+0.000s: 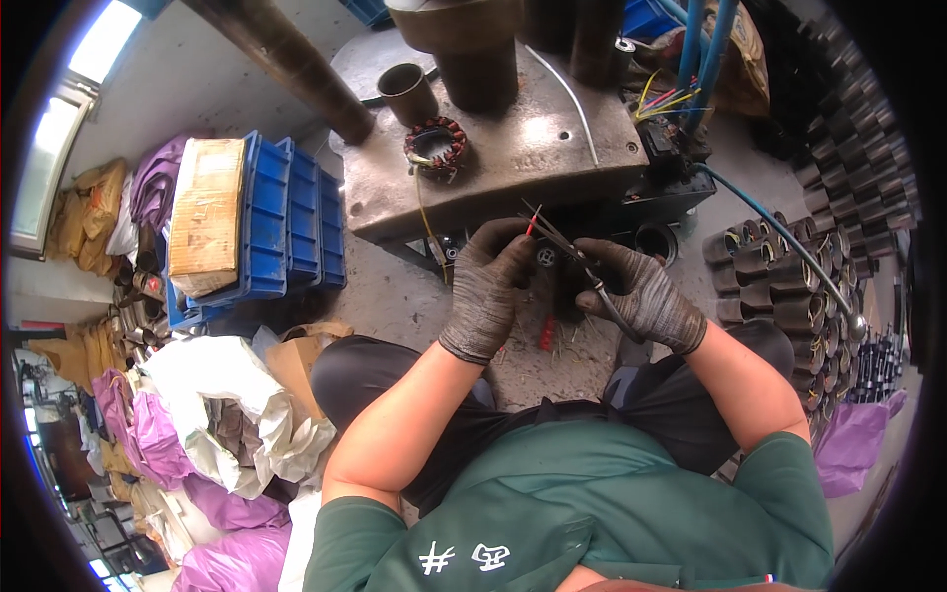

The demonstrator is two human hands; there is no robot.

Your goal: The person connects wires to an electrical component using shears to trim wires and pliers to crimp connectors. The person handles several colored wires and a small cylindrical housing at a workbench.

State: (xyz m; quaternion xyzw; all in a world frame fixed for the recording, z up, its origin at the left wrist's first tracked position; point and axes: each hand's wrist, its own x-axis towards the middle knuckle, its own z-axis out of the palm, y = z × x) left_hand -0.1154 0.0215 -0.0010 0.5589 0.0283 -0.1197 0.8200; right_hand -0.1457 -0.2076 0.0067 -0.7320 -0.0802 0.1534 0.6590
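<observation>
Both of my hands wear dark, stained grey gloves. Pinched in my left hand [485, 291] is a thin red piece [533, 225], which looks like a wire or sleeve. My right hand [646, 301] grips a pair of scissors [584, 264] whose blades reach up to the left, beside the red piece. Whether the blades touch it I cannot tell. On the metal bench just beyond my hands lies a wound stator ring [457, 148] with dark copper-coloured coils, and a yellowish lead [426, 212] hangs from it over the front edge.
The metal machine bench [552, 178] carries an open steel cylinder [407, 94] and thick columns. Blue crates [271, 212] with a cardboard box [205, 212] stand left. Stacked metal cylinders [779, 261] and a ball-ended lever [856, 324] are right. White sacks [212, 385] lie lower left.
</observation>
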